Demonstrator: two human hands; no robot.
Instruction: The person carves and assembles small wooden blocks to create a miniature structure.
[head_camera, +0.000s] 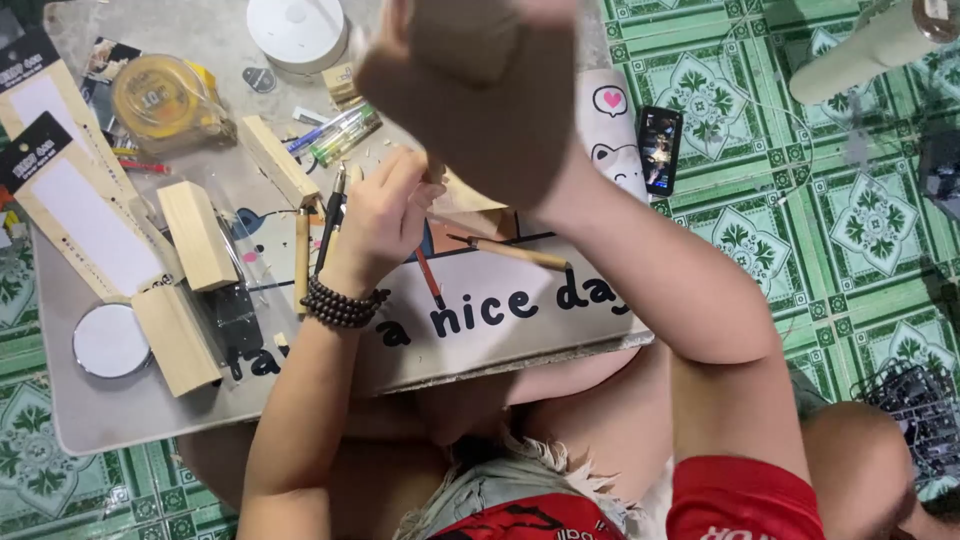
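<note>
Right hand (470, 100) grips a blurred tan wooden block (462, 38).

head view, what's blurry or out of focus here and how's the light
Head view: the right hand with its wood block sits close to the lens, large and soft; the left hand, the table and the floor tiles are sharp; light is even, shadows faint.

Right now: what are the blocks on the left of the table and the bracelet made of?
Blocks: pale bare wood by the look, matte and unpainted, with squared edges. Bracelet on the left hand: dark round beads with a slight sheen, maybe wood or stone; the material is unclear.
</note>
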